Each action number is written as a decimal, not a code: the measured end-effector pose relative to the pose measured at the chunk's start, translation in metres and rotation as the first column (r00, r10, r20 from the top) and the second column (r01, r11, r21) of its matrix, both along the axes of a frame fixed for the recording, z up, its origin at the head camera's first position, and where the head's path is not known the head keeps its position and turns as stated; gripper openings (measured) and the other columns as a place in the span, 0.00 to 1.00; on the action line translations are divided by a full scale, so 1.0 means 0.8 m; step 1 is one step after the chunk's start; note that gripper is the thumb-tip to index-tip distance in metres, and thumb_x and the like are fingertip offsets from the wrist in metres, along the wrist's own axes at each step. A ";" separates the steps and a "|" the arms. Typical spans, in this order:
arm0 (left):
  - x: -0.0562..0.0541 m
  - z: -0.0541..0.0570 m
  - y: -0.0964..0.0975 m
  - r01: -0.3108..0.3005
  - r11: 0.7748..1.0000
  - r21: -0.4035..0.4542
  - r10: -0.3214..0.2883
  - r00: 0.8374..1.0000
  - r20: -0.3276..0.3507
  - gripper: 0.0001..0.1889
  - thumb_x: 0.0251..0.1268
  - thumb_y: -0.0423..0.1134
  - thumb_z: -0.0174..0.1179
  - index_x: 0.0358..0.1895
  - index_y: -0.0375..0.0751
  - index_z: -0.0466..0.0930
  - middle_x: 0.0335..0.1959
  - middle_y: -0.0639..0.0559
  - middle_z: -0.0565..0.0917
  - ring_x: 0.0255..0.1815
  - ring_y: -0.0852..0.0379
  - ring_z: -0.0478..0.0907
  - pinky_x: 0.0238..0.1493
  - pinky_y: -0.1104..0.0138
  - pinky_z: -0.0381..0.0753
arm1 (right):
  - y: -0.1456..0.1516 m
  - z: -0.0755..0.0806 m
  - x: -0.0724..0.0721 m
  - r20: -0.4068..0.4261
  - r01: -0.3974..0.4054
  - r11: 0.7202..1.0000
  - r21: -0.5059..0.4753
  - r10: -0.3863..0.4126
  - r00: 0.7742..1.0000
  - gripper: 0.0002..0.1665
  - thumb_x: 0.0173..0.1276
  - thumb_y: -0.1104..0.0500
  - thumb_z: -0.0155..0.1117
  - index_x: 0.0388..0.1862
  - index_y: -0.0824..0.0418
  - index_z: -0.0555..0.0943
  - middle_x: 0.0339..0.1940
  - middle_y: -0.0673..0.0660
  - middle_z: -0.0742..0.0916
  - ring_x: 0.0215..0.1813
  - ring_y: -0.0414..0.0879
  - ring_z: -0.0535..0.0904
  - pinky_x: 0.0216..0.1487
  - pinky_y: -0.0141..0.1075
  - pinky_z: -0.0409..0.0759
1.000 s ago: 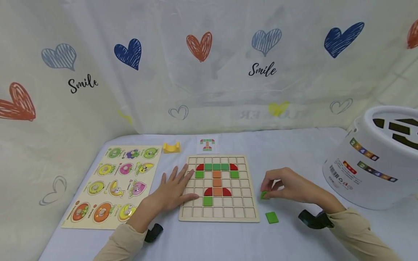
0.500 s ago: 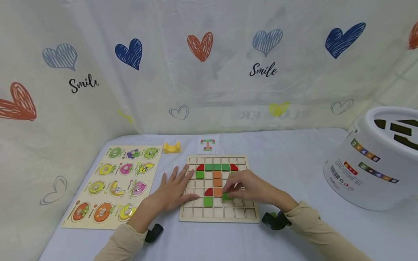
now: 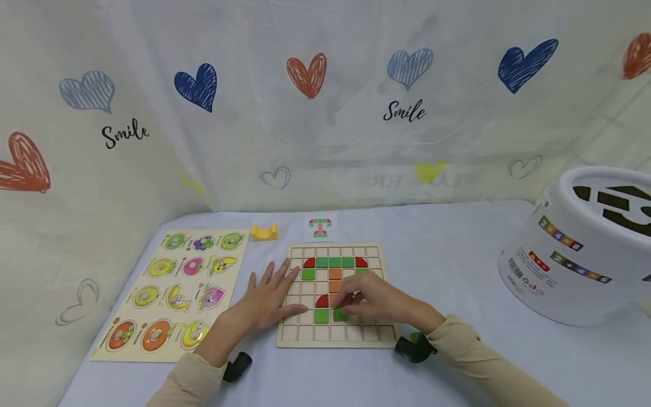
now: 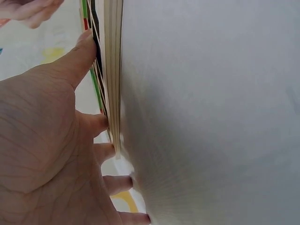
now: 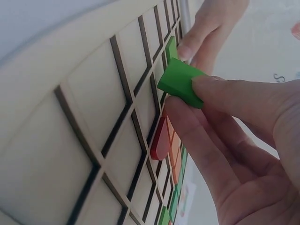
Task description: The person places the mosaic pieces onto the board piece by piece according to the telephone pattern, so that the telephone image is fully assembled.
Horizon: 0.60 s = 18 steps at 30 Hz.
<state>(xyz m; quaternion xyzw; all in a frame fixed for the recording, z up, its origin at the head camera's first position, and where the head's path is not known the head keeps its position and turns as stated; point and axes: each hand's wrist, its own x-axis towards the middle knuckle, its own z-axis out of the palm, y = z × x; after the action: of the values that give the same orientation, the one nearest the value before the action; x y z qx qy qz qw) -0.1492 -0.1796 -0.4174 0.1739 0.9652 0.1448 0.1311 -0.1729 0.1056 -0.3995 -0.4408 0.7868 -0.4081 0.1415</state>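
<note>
My right hand [image 3: 376, 297] pinches a green square tile [image 5: 180, 82] between thumb and forefinger. The tile is tilted just over the wooden grid board [image 3: 303, 336], beside a green tile [image 3: 321, 315] lying in a cell. Red quarter-round [image 3: 322, 301], orange [image 3: 335, 274] and green tiles make a T-like pattern on the board; my right fingers cover part of it. With fingers spread, my left hand [image 3: 264, 299] rests at the board's left edge. In the left wrist view its thumb and some fingers touch the board's side [image 4: 112, 70].
Another green tile [image 3: 415, 337] lies on the table, mostly hidden by the right wrist camera [image 3: 414, 349]. Behind the board are a pattern card [image 3: 320, 228] and a yellow stand [image 3: 264, 233]. A fruit puzzle board [image 3: 122, 356] lies left; a white bucket [image 3: 534, 288] stands right.
My right hand has carried the green tile leftward from the table beside the board to over the lower middle cells. The left hand has stayed in place.
</note>
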 end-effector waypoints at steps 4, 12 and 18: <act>0.001 -0.001 -0.001 0.005 1.000 0.001 -0.005 1.000 -0.002 0.48 0.75 0.69 0.53 0.86 0.45 0.50 0.87 0.42 0.45 0.85 0.31 0.39 0.76 0.28 0.39 | -0.006 -0.004 0.001 -0.028 0.012 1.000 0.025 -0.011 1.000 0.08 0.66 0.71 0.74 0.42 0.62 0.91 0.38 0.51 0.90 0.39 0.34 0.81 0.44 0.31 0.86; 0.000 -0.002 -0.002 0.009 1.000 0.017 -0.009 1.000 0.001 0.47 0.75 0.69 0.52 0.86 0.45 0.50 0.88 0.42 0.43 0.85 0.31 0.38 0.76 0.27 0.38 | -0.014 -0.003 0.005 -0.092 0.051 0.995 0.080 -0.044 0.995 0.06 0.65 0.69 0.77 0.40 0.61 0.93 0.35 0.47 0.89 0.38 0.32 0.80 0.41 0.29 0.83; 0.000 -0.001 -0.002 0.011 1.000 0.017 -0.011 1.000 -0.003 0.47 0.76 0.68 0.53 0.86 0.44 0.50 0.87 0.41 0.44 0.85 0.30 0.38 0.75 0.27 0.38 | -0.015 -0.001 0.008 -0.132 0.042 0.995 0.092 -0.030 0.991 0.06 0.64 0.69 0.77 0.40 0.64 0.93 0.33 0.47 0.87 0.36 0.32 0.80 0.39 0.27 0.83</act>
<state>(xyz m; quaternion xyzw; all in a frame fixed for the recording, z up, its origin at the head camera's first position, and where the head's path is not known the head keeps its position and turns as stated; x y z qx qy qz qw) -0.1494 -0.1815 -0.4182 0.1804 0.9632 0.1520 0.1288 -0.1662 0.0934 -0.4004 -0.4452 0.8206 -0.3432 0.1029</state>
